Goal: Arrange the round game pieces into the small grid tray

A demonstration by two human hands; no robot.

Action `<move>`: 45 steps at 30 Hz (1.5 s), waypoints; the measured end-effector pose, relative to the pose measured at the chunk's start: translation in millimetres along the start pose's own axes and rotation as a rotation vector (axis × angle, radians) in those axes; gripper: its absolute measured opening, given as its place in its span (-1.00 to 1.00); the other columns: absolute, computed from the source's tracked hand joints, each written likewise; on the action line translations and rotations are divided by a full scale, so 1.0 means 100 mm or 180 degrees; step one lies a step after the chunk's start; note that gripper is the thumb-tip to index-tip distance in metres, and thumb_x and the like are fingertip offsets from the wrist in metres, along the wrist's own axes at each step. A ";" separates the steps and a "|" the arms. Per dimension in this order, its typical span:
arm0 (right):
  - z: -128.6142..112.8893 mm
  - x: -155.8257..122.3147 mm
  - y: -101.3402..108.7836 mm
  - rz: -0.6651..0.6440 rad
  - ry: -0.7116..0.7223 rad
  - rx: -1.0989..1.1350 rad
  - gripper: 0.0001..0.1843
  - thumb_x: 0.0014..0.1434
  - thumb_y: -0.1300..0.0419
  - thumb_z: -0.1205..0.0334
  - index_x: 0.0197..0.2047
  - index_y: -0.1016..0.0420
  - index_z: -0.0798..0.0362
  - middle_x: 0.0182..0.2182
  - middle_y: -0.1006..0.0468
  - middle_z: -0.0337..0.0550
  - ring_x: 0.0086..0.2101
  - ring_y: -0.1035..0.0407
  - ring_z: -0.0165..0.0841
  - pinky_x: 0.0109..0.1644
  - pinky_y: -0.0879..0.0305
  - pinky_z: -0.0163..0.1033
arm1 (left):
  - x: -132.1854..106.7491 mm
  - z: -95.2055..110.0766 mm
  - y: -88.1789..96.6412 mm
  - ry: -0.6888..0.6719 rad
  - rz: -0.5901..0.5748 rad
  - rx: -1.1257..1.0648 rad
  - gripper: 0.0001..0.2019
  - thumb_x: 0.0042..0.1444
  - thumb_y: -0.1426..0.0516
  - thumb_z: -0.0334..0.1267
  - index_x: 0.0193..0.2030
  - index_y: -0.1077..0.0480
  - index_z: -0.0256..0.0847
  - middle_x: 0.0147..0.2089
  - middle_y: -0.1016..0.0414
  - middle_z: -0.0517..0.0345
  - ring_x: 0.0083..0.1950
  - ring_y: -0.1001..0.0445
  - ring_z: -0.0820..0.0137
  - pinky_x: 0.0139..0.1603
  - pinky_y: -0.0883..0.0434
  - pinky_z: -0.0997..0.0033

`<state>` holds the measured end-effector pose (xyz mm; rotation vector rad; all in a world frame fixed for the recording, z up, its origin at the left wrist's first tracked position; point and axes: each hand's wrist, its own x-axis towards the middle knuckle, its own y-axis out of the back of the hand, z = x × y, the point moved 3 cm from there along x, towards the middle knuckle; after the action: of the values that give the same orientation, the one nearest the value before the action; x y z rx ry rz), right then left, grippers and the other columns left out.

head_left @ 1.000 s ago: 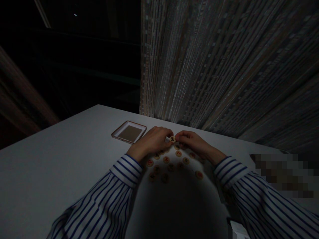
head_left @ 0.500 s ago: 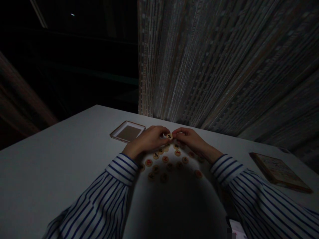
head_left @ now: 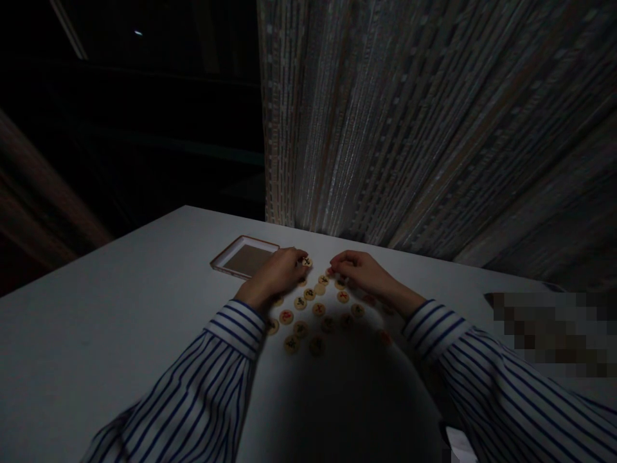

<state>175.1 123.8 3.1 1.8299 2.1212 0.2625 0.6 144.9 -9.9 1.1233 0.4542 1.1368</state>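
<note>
Between the thumb and fingers of my left hand (head_left: 278, 270) is a round Chinese chess piece (head_left: 307, 262) with a dark character, lifted and tilted toward me. My right hand (head_left: 360, 269) is curled in a pinch a short way to the right. A small reddish patch shows at its fingertips, too dim to identify. Below and between both hands lie several loose pieces, among them one with a red character (head_left: 319, 309), another red one (head_left: 286, 317), a dark-marked one (head_left: 291, 344) and a blank-looking one (head_left: 319, 289). Some pieces are partly hidden under my hands.
A shallow open box tray (head_left: 230, 265) stands just beyond my left hand on the white table (head_left: 120, 308). A strip curtain (head_left: 337, 128) hangs behind the table's far edge. A lit phone-like screen (head_left: 460, 444) shows below my right forearm. The light is dim.
My hands have drawn apart from the piece they both touched. My left hand has carried it leftward, while my right hand stays near its place. Another dark-marked piece now shows between them.
</note>
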 end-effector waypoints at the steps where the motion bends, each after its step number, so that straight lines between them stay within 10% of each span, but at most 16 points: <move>1: 0.02 0.00 0.00 -0.0007 0.0006 -0.0039 -0.93 -0.04 -0.14 0.38 -0.39 -0.39 0.10 -0.47 -0.52 -0.19 -0.55 -0.26 -0.53 -0.57 -0.11 -0.45 | 0.00 0.00 -0.01 0.0040 0.0011 0.0018 -0.64 0.10 -0.03 -0.14 -0.02 -0.39 -0.27 -0.14 -0.53 -0.09 -0.16 -0.48 0.26 -0.15 -0.34 0.37; 28: 0.08 -0.06 -0.12 -0.0460 0.1333 -0.2094 -0.77 0.01 -0.06 0.33 -0.28 -0.51 0.06 -0.53 -0.45 -0.23 -0.50 -0.28 -0.44 -0.37 -0.14 -0.32 | 0.05 -0.10 -0.15 0.0582 -0.0409 -0.0344 -0.79 0.03 -0.07 -0.26 -0.39 -0.50 -0.31 -0.42 -0.54 0.00 -0.37 -0.44 0.36 -0.36 -0.29 0.45; 45: 0.07 -0.05 -0.26 -0.1032 0.1897 -0.3296 -0.71 0.03 -0.05 0.37 -0.15 -0.43 0.08 -0.19 -0.50 -0.06 -0.16 -0.32 -0.25 -0.11 -0.17 -0.21 | 0.05 0.04 0.07 0.0691 -0.0029 -0.0091 -0.65 0.09 0.00 -0.34 0.02 -0.38 -0.36 -0.03 -0.49 -0.12 -0.01 -0.45 0.26 0.00 -0.35 0.38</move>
<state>154.5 113.9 -11.3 0.8292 1.9168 1.6069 2.2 147.4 -0.9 0.9762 0.6086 1.2595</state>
